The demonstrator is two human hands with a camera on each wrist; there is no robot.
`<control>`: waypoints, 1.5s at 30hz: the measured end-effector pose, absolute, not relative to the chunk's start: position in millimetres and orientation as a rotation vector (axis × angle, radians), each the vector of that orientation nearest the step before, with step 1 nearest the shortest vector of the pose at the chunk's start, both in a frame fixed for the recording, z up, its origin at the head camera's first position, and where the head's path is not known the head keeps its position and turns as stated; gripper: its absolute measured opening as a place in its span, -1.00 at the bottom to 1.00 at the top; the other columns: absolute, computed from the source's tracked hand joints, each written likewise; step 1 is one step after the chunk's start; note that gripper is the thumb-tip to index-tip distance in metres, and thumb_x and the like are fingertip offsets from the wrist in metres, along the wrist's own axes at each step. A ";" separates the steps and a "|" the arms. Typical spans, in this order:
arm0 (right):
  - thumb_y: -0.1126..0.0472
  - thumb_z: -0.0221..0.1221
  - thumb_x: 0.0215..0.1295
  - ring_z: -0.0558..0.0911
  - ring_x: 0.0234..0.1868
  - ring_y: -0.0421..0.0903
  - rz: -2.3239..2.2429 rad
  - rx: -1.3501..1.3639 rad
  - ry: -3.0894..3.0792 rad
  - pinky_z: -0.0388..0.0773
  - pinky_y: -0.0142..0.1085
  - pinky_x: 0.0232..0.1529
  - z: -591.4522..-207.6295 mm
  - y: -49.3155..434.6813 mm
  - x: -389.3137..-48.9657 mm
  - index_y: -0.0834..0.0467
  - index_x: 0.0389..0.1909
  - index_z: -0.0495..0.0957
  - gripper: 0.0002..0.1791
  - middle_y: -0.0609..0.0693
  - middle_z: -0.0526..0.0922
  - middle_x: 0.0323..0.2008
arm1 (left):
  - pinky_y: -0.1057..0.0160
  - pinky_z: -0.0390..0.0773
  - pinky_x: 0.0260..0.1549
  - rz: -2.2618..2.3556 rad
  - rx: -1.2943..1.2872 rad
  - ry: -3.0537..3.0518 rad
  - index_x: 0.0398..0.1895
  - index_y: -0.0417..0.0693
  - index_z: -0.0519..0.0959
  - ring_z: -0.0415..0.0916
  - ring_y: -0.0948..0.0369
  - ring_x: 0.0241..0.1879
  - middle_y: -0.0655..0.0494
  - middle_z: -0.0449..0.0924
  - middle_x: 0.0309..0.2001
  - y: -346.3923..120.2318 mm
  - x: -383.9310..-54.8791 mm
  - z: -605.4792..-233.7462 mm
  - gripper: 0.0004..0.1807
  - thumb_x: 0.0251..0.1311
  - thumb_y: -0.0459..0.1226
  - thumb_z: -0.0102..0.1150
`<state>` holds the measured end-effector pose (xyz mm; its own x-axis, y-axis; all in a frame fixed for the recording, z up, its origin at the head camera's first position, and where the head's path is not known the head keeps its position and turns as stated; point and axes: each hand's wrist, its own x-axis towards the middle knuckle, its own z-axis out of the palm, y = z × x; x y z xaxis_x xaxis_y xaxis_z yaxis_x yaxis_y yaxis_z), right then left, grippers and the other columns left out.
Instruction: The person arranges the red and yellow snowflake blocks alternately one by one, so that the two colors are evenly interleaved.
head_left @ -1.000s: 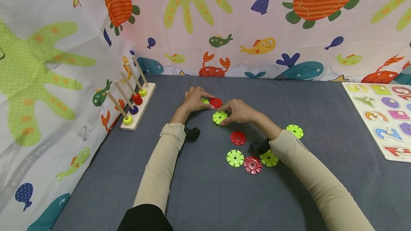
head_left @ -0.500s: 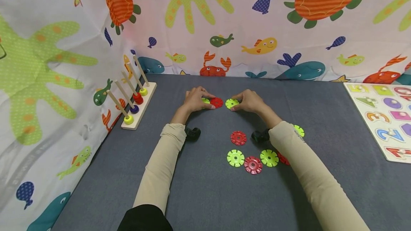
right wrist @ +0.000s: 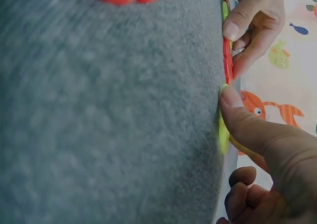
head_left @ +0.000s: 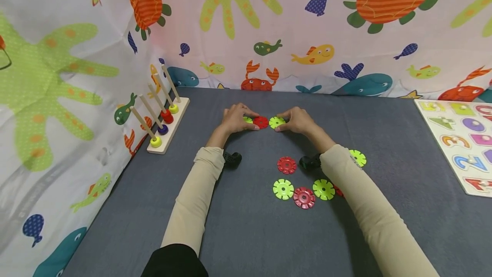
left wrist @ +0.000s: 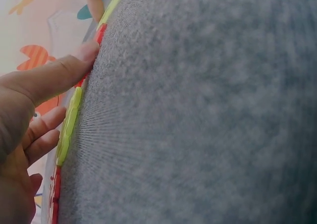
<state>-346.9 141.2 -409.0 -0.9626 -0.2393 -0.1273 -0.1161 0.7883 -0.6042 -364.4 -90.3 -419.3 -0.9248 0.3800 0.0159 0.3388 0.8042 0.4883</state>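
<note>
In the head view my left hand (head_left: 235,119) pinches a red notched plastic disc (head_left: 261,122) between thumb and finger at the far part of the table. A yellow-green disc (head_left: 247,119) lies left of it, partly behind the fingers. My right hand (head_left: 297,121) pinches another yellow-green disc (head_left: 276,122) by its right edge, just beside the red one; whether the two touch is hard to tell. The left wrist view gives the row edge-on: a further red disc (left wrist: 55,194), then a yellow-green disc (left wrist: 69,127), then the red one under my thumb.
Nearer on the grey cloth (head_left: 238,225) lie a loose red disc (head_left: 286,165) and a curved row including a red disc (head_left: 304,198). One yellow-green disc (head_left: 358,157) shows beside the right sleeve. A wooden peg stand (head_left: 169,134) is left, a number puzzle board (head_left: 457,140) right.
My right hand has carried its yellow-green disc away from the body, round to the right side of the red disc, then slightly closer to it. My left hand stays in place.
</note>
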 end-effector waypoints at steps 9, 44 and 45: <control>0.06 0.39 -0.05 0.21 -0.51 -0.11 -0.962 -0.293 2.796 0.12 -0.27 -0.47 -396.0 163.1 -336.4 0.08 0.12 0.50 -0.38 0.00 0.38 -0.61 | 0.04 0.12 -0.03 0.640 0.674 2.910 0.06 0.28 0.56 0.30 0.13 0.05 0.10 0.43 0.06 -63.8 -363.8 -412.9 -0.42 -0.13 0.11 0.35; 0.09 0.39 -0.08 0.18 -0.54 -0.18 -0.733 -1.040 2.489 0.13 -0.38 -0.50 -399.3 174.1 -251.6 0.06 0.10 0.53 -0.39 0.01 0.27 -0.54 | 0.10 0.28 0.04 0.902 0.692 2.806 0.01 0.08 0.60 0.25 0.08 0.02 -0.02 0.39 0.02 -30.6 -363.5 -420.5 -0.48 -0.12 -0.08 0.41; 0.07 0.39 -0.08 0.17 -0.55 -0.19 -0.752 -1.061 2.486 0.13 -0.38 -0.50 -400.1 174.7 -252.0 0.07 0.09 0.54 -0.39 0.00 0.28 -0.54 | 0.10 0.28 0.04 0.903 0.693 2.808 0.01 0.07 0.60 0.26 0.08 0.02 -0.01 0.40 0.02 -30.8 -363.7 -420.6 -0.48 -0.12 -0.08 0.42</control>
